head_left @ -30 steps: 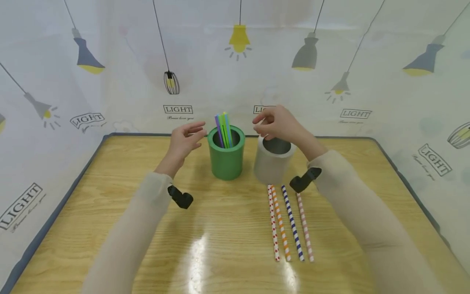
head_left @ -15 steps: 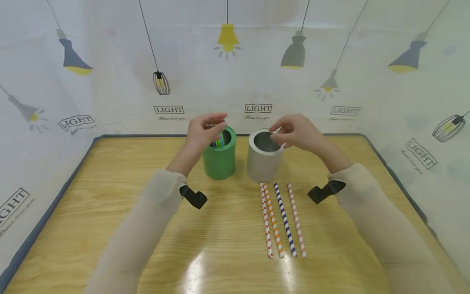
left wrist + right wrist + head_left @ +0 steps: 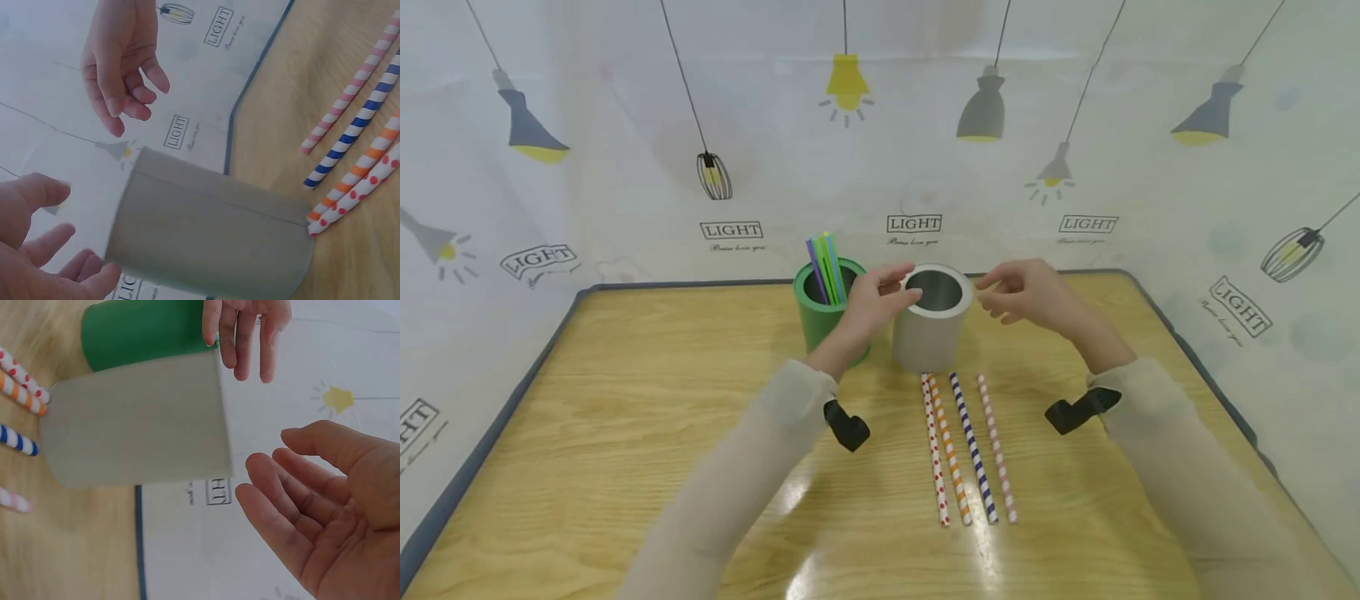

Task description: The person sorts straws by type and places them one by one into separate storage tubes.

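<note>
A white cylindrical holder [image 3: 925, 342] stands upright between my hands, its dark opening facing up. My left hand [image 3: 877, 300] hovers at the holder's left rim, fingers loosely extended and holding nothing. On the opposite side, my right hand [image 3: 1033, 293] is just past the right rim, fingers relaxed and apart from the holder. Behind my left wrist is a green holder [image 3: 811, 321], partly hidden, with purple, green and blue sticks [image 3: 826, 267] standing in it. In the left wrist view, the left fingertips [image 3: 106, 278] lie right by the white holder's rim.
In front of the white holder lie striped straws in blue [image 3: 973, 450], orange [image 3: 952, 458] and pink [image 3: 997, 450], plus a red-dotted one [image 3: 936, 458]. A wooden table [image 3: 647, 400] ends in a dark edge at the lamp-printed backdrop [image 3: 775, 125].
My left hand has passed rightward over the green holder to the white one. My right hand has withdrawn rightward from above the white holder's opening. The head view has shifted slightly.
</note>
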Available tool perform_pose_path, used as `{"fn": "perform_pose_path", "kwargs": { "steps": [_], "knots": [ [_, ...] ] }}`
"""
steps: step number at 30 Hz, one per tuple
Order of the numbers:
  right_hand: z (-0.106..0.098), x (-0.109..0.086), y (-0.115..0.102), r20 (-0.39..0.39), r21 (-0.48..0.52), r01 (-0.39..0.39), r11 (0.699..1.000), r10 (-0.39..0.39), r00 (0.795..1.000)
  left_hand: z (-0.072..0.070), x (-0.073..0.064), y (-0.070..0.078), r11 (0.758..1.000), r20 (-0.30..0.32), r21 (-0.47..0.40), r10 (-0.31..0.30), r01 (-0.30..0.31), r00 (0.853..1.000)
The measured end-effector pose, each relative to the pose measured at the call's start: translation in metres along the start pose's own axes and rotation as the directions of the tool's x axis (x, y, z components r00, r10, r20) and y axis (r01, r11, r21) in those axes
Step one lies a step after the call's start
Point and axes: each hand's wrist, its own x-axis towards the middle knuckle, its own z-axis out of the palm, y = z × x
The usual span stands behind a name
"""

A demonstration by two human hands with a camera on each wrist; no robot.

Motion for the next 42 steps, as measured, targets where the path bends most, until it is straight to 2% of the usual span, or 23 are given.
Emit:
{"fn": "perform_pose_path", "kwargs": {
  "steps": [4,9,18,27,32,38,42],
  "knots": [
    [0.005,-0.004,0.019,-0.001,0.037,-0.041,0.998,0.041,0.999,0.01,0.0,-0.006,1.0,-0.068,0.02,-0.006,0.008,0.998],
    [0.012,-0.006,0.041,-0.01,0.075,-0.058,0.995,0.059,0.998,0.019,0.001,-0.012,1.0,-0.097,0.025,-0.006,0.008,0.995],
    [0.028,-0.01,0.072,0.003,0.12,-0.108,0.987,0.109,0.994,0.027,0.001,-0.025,0.996,-0.124,-0.082,-0.042,0.032,0.991],
    [0.042,-0.018,0.091,0.048,0.178,-0.158,0.971,0.152,0.987,0.029,0.002,-0.034,0.986,-0.156,-0.162,-0.052,0.027,0.986],
    [0.049,-0.023,0.097,0.064,0.172,-0.216,0.961,0.208,0.976,0.029,0.002,-0.035,0.986,-0.157,-0.167,-0.037,0.011,0.987],
    [0.058,-0.026,0.107,0.078,0.139,-0.309,0.941,0.301,0.95,0.029,0.002,-0.035,0.986,-0.159,-0.167,-0.028,0.001,0.987],
    [0.068,-0.025,0.113,0.077,0.145,-0.334,0.931,0.326,0.942,0.027,0.001,-0.038,0.984,-0.162,-0.177,-0.03,0.001,0.986]
  ]
}}
